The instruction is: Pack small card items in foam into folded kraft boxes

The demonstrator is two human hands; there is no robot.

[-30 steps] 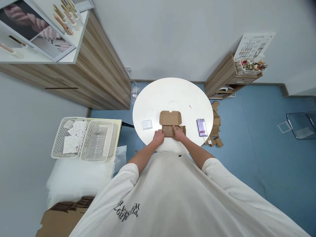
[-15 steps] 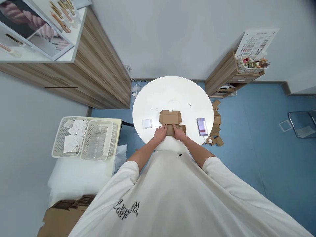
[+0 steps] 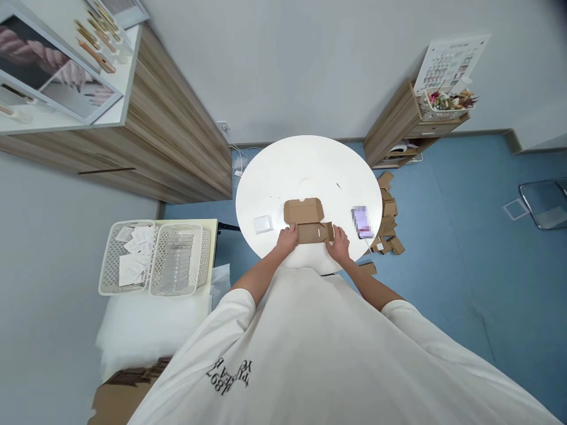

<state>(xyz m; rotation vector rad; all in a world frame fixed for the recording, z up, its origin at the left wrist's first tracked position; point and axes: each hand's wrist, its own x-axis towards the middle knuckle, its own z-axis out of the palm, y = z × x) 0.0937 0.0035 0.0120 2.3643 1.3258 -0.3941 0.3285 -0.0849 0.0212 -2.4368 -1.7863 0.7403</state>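
A brown cardboard box (image 3: 312, 234) lies in front of me on the white round table (image 3: 305, 165), its lid panel (image 3: 303, 211) folded out flat on the far side. At the box's left end, my left hand (image 3: 287, 238) grips the edge with its fingers closed. My right hand (image 3: 339, 243) is at the opposite end, fingers closed around the side flap. A small white slip shows inside the box near its right end. What the fingertips press on is partly hidden.
A small white square item (image 3: 263, 224) lies left of the box, and a phone with a purple screen (image 3: 362, 222) lies right. Folded cardboard boxes (image 3: 388, 206) are piled on the floor. White baskets (image 3: 126, 257) stand on a side table at left.
My right hand has moved right, from the middle of the box to its right end, uncovering the inside. My left hand stays at the left end. The view has shifted slightly.
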